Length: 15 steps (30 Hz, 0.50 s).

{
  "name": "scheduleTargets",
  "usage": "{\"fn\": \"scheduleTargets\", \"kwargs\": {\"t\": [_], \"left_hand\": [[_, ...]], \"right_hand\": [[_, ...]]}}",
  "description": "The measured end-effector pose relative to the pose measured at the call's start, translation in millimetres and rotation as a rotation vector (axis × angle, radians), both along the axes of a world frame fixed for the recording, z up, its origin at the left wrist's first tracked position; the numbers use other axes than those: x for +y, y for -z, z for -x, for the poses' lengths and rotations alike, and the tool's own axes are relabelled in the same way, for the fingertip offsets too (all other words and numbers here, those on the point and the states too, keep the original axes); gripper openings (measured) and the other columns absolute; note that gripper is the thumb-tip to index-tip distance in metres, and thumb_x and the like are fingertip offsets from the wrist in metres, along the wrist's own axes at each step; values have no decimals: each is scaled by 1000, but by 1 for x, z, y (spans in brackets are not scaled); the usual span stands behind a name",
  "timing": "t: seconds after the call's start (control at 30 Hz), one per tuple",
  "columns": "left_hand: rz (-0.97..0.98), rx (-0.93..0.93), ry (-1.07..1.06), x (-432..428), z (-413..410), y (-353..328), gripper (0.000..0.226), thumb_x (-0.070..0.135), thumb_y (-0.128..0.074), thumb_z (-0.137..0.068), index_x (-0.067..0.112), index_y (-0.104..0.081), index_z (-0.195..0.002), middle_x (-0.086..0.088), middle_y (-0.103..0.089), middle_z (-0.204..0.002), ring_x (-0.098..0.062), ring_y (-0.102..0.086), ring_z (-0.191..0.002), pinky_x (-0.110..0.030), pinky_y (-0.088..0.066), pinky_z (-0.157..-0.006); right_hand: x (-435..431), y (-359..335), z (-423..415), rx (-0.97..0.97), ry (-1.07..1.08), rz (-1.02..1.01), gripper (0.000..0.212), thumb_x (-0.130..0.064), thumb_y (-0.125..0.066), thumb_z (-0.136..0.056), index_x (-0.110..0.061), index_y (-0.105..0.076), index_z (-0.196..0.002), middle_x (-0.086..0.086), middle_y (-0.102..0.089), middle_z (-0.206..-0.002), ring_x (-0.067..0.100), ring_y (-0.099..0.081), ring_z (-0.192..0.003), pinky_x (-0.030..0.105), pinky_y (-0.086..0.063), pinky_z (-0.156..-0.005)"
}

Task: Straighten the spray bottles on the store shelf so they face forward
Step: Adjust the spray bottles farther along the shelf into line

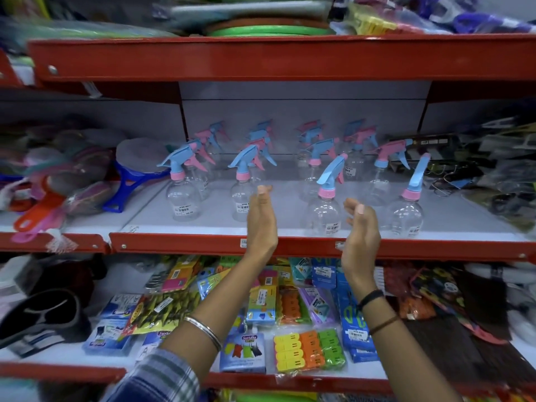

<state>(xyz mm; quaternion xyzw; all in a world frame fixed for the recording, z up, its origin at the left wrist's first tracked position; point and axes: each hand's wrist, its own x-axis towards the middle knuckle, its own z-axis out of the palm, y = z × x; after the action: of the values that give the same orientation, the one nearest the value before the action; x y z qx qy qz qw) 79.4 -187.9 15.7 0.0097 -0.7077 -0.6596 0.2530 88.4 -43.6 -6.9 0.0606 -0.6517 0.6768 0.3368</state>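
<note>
Shelving of red-painted metal with pale grey boards fills the view, and the middle shelf (203, 224) carries the spray bottles (249, 169) in rows running from its front edge back to the rear panel. Each bottle is clear plastic, round-shouldered and bulbous at the base, with a pink collar and a blue or pink trigger head; small white barcode stickers sit low on the front ones. The heads do not agree: the front-left bottle (181, 195) has its nozzle aimed toward the shelf's left end, while the bottle at the front edge between the hands (324, 210) and the one at the front right (406, 213) tilt their heads up and to the right.

Below, packets of bright plastic clothes pegs (310, 351) lie flat in crinkled wrappers.

The left hand (261, 224) is open, fingers straight and together, raised in front of the shelf's front edge and gripping nothing. The right hand (361, 227) is also open, fingers loosely curled, just beside the middle front bottle without touching it.
</note>
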Motion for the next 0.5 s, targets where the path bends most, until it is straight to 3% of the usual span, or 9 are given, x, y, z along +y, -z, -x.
{"fn": "scheduleTargets", "kwargs": {"t": [0.1, 0.2, 0.27, 0.33, 0.4, 0.5], "left_hand": [[-85, 46, -142, -35, 12, -6, 57, 47, -15, -97, 16, -36, -139, 11, -36, -129, -4, -33, -120, -24, -23, -100], [-83, -71, -122, -70, 35, -13, 65, 54, -12, -94, 16, -30, -143, -2, -31, -150, -17, -29, -138, -30, -19, -108], [-32, -185, -61, -85, 43, -17, 71, 57, -7, -92, 15, -37, -140, -8, -35, -151, -24, -30, -139, -34, -21, -109], [22, -268, 6, -92, 46, -20, 75, 58, -2, -91, 15, -42, -137, -9, -37, -150, -27, -32, -139, -39, -22, -110], [68, -292, 64, -99, 47, -21, 78, 61, 1, -88, 19, -41, -138, -8, -35, -151, -30, -32, -139, -43, -20, -112], [119, -296, 110, -106, 46, -17, 85, 67, 5, -83, 22, -39, -140, -9, -36, -151, -33, -35, -137, -49, -18, -114]], "right_hand": [[-31, -4, -10, 113, -164, -139, 41, -41, -31, -93, -18, -59, -110, 5, -62, -112, 10, -57, -107, 21, -45, -90], [-68, -13, 5, -44, -400, -304, 50, -53, -28, -90, -23, -55, -119, -4, -58, -122, 5, -53, -115, 25, -41, -100], [-91, -20, 20, -198, -444, -373, 59, -59, -24, -91, -21, -47, -131, -4, -51, -133, 13, -46, -127, 28, -32, -108], [-110, -29, 34, -365, -442, -422, 66, -61, -17, -92, -21, -36, -140, 2, -43, -143, 23, -38, -134, 26, -23, -101], [-127, -35, 46, -473, -456, -436, 72, -67, -12, -88, -26, -29, -144, 6, -36, -151, 26, -35, -136, 31, -25, -99], [-139, -37, 54, -507, -430, -408, 87, -80, -8, -77, -29, -33, -142, 7, -38, -150, 27, -39, -134, 37, -29, -104]]}}
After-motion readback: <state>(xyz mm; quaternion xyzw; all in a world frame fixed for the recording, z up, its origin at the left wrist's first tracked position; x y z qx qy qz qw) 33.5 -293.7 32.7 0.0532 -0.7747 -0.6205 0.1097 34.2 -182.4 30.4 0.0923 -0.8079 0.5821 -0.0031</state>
